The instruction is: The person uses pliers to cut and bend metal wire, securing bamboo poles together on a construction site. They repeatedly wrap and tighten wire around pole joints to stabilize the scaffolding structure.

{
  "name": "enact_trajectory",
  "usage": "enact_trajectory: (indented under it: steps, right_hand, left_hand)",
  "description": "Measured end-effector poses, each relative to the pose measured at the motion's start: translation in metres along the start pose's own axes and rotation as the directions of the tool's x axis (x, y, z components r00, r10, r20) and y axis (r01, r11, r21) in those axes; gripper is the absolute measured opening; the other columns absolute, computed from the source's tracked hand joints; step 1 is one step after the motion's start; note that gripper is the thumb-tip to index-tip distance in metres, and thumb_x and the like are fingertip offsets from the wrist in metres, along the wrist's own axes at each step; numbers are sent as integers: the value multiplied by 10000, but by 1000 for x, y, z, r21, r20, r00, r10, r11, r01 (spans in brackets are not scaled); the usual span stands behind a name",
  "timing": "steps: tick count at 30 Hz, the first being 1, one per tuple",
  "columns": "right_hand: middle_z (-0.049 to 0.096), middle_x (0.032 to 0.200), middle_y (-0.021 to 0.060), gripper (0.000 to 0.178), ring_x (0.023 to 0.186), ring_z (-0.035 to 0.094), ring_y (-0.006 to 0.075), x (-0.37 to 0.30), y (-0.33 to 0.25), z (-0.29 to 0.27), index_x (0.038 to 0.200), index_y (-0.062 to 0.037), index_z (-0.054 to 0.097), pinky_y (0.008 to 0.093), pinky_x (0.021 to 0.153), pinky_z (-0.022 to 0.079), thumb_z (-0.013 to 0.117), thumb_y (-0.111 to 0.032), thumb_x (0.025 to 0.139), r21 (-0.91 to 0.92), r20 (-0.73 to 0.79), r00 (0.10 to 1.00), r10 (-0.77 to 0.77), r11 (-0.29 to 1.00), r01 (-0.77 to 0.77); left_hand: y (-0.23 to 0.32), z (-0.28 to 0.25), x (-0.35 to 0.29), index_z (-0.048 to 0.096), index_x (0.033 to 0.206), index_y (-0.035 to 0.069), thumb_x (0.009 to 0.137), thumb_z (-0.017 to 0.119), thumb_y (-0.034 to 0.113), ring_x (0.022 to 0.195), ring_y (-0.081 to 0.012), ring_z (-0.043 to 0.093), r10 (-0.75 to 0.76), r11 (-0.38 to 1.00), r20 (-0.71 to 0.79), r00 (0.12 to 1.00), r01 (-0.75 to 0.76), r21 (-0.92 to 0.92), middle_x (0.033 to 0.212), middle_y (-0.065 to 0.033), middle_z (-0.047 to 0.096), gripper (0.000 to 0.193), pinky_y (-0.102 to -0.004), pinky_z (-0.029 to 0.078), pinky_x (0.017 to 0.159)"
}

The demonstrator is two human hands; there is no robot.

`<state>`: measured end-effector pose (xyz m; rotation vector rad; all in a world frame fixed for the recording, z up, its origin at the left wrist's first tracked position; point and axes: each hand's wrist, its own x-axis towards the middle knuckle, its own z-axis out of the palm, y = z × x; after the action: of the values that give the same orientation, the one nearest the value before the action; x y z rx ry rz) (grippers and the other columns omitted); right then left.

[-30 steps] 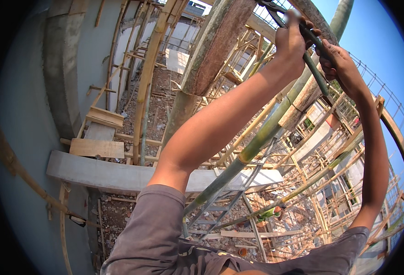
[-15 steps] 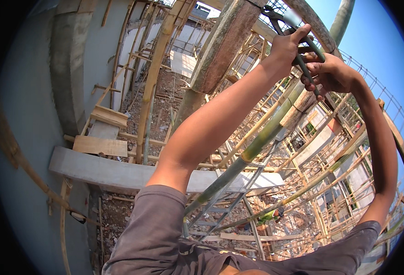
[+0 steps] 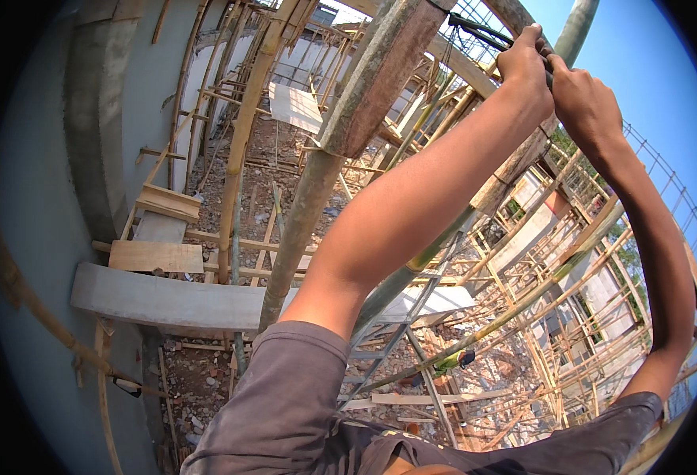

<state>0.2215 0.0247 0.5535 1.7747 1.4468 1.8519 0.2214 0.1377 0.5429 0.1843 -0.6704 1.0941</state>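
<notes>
- Left hand (image 3: 524, 67) up high, fingers curled!
- Right hand (image 3: 587, 103) close beside it, fingers bent!
- Left arm (image 3: 435, 186) slanting below its hand, right arm (image 3: 665, 253) bent beneath its own!

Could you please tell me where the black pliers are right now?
In the head view, the black pliers are at upper right, in the left hand, near the wooden board.
</notes>
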Motion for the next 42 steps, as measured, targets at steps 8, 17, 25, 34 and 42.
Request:
enact_trajectory:
  steps: [8, 17, 25, 34, 42]
  right_hand:
    - [671, 1004, 182, 964, 967, 679, 260, -6, 50, 13, 1336, 59, 433, 354, 879, 534, 889, -493, 689, 753, 364, 891, -270, 648, -111]
    - [664, 790, 215, 562, 778, 692, 369, -14, 5, 36, 1049, 49, 559, 452, 726, 556, 776, -259, 632, 451, 211, 977, -43, 891, -58]
    - [692, 923, 157, 437, 813, 705, 401, -26, 4, 48, 1051, -43, 495, 476, 647, 566, 777, -211, 762, 155, -225, 973, 51, 988, -16]
    - [677, 906, 108, 467, 745, 705, 359, -34, -5, 66, 1097, -69, 534, 438, 594, 576, 802, -234, 751, 171, -485, 874, 33, 984, 57]
    - [623, 1020, 177, 554, 948, 643, 372, -36, -4, 60, 1171, -17, 491, 452, 852, 526, 801, -203, 751, 446, -418, 899, -133, 832, 330]
  left_hand:
    - [13, -6, -34, 494, 684, 90, 950, 660, 271, 543, -165, 471, 39, 972, -213, 976, 12, 233, 614, -25, 500, 362, -315, 387, 540]
    - [13, -53, -11, 561, 925, 85, 922, 687, 250, 704, -162, 574, -7, 999, 265, 964, 16, -30, 766, -23, 574, 207, -326, 510, 678]
    - [-11, -26, -19, 526, 1140, -78, 873, 771, 293, 954, -264, 650, 238, 898, -211, 948, -133, 419, 1046, -150, 626, 519, -374, 550, 875]
    - [-12, 9, -7, 530, 992, -51, 872, 658, 158, 864, -234, 642, 213, 885, -504, 837, 53, 462, 904, -131, 601, 274, -349, 525, 741]
    - [6, -44, -14, 441, 846, 52, 760, 477, -34, 554, -175, 476, 4, 949, 88, 996, -31, 314, 719, -82, 485, 127, -329, 435, 522]
